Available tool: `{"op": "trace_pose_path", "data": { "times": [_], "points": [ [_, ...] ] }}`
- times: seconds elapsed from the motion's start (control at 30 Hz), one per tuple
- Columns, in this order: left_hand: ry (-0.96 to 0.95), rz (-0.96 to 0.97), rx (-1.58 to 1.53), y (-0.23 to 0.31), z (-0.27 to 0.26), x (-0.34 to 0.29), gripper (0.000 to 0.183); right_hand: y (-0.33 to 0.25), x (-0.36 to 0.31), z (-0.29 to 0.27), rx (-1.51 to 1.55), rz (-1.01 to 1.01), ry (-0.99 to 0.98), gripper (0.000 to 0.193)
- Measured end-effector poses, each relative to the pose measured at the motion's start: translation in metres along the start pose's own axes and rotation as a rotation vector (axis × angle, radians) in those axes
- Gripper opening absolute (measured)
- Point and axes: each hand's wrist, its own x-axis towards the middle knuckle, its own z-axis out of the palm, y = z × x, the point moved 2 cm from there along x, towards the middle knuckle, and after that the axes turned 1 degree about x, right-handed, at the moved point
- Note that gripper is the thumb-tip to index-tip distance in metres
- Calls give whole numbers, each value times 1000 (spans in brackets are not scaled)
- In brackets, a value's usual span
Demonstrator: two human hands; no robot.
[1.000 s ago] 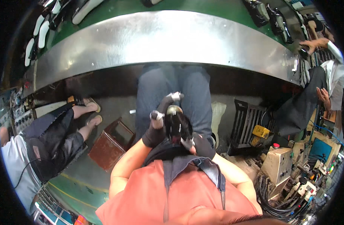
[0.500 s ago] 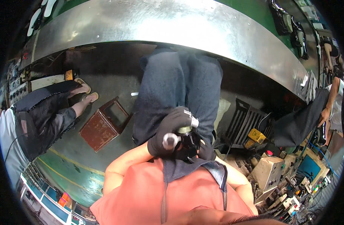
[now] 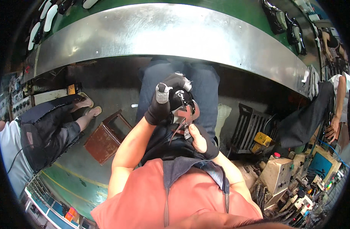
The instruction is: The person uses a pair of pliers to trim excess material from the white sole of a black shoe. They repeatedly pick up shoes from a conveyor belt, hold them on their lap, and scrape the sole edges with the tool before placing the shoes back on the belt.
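My left hand (image 3: 168, 93), in a black glove with grey tape on the fingertips, is wrapped round a glossy black shoe (image 3: 180, 100) above my lap. Its thumb sticks up, apart from the shoe. Loose brown strips (image 3: 188, 113) hang from the shoe's near end, over a pale patch. My right hand (image 3: 201, 141), also gloved but with a bare thumb, pinches at the near end of these strips. Its fingers are mostly hidden beneath the thumb. The shoe's far side is covered by my left hand.
A metal-edged bench (image 3: 163, 34) with a green top spans the front, bearing black shoes (image 3: 293, 32) and white insoles (image 3: 50, 18). A brown stool (image 3: 104, 139) stands left, beside a seated person (image 3: 41, 129). Right are a slatted black crate (image 3: 243, 128), machinery (image 3: 276, 175) and another person's hand (image 3: 331, 129).
Both hands have moved away from my chest with the shoe, which has turned so that its brown strips show. My right hand, mostly hidden before, is now visible at the strips.
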Motion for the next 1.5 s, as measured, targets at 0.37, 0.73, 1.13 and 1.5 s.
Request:
{"op": "trace_pose_path", "data": {
  "times": [0.37, 0.73, 1.13, 1.5],
  "points": [
    [43, -55, -33, -19, 4, 5, 77, 61, 36, -24, -556, -606, 276, 16],
    [138, -360, -292, -36, 18, -125, 92, 101, -50, -80, -960, -714, -359, 34],
    [217, -603, -258, -57, 7, -74, 60, -5, -19, -28, -396, -14, 193, 43],
    [190, -250, 544, -66, 37, -110, 77, 5, 30, -85, -379, -4, 18, 47]
  ]
}}
